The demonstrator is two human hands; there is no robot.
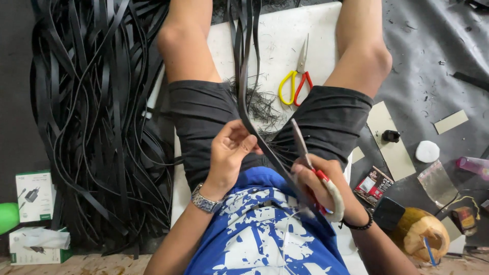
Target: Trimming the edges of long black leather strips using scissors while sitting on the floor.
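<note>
**Scissors at a black strip over the lap**

The left hand (232,147) pinches a black strip (243,76) between thumb and fingertips, just above the lap. The strip runs from there up between the knees, over the white board (275,35) the person sits on, toward the board's far edge, and down past the right hand to the blue shirt (260,229).

The right hand (318,186) is clenched around scissors (305,153) with a red and padded whitish handle; their blades point up and lie just beside the strip, and whether they touch it cannot be told. A watch (205,201) sits on the left wrist, a dark bead band (359,224) on the right.

A second pair of scissors (295,81), yellow and red handled, lies on the board between the knees, near a tuft of thin black trimmings (260,102). A big heap of black strips (97,117) lies off the board's left edge. Right of the board stands a cut coconut (420,231) with a straw.
</note>
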